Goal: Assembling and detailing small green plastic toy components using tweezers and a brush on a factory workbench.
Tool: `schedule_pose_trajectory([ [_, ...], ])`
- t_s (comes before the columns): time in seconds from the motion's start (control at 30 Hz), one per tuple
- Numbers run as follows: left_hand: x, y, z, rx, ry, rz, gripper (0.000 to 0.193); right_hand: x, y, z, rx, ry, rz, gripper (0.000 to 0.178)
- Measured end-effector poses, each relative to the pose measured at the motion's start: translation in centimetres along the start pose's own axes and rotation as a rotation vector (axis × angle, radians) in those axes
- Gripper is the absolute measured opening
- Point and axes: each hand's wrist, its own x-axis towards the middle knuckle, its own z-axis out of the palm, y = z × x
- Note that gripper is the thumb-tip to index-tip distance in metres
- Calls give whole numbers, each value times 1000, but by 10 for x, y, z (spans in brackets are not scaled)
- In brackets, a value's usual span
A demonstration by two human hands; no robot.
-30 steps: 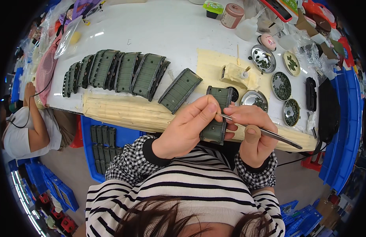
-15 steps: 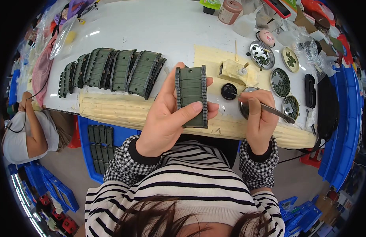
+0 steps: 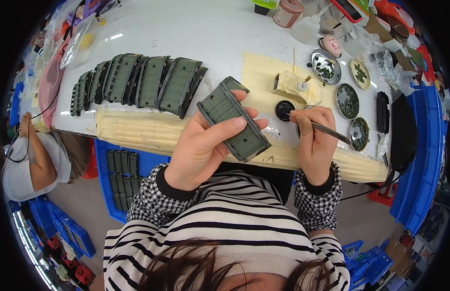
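Note:
My left hand (image 3: 198, 140) grips a green rectangular panel (image 3: 228, 114) with dark ribbed long edges, thumb across its face. It is held tilted above the table's front edge. In my right hand (image 3: 317, 140) is a pair of metal tweezers (image 3: 334, 133), pinched between thumb and fingers. Their tip reaches into a small round black dish (image 3: 283, 110); whether it holds anything is too small to tell. Similar green panels (image 3: 176, 82) lean in an overlapping row on the table to the left.
Round dishes of small dark green pieces (image 3: 348, 101) stand at the right. Behind the black dish sits a tape-covered block (image 3: 288, 85) near a cotton swab (image 3: 294, 60). A blue tray (image 3: 104, 179) of green parts lies below the table. At the far left, another person's arm (image 3: 35, 150) shows.
My left hand has turned the panel counter-clockwise, so its top now leans left. My right hand has moved slightly, the tweezers' tip now inside the black dish.

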Motion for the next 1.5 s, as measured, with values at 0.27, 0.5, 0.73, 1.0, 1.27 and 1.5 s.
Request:
schedule_pose_trajectory([
  [0.27,0,3,-1,-57,38,-18,43,-6,-21,-21,331,49,-144,17],
  [0.5,4,0,3,-76,69,-35,44,-13,-37,-10,602,-34,-159,18],
  [0.73,3,0,4,-87,89,-29,42,-14,-40,-9,568,-85,-130,16],
  [1.0,4,-3,2,-99,71,-33,41,-11,-40,-9,510,-89,-160,16],
  [1.27,4,-3,1,-114,64,-40,41,-13,-40,-6,485,-73,-156,17],
  [1.5,4,-4,1,-105,74,-36,40,-13,-40,-6,454,-84,-179,18],
])
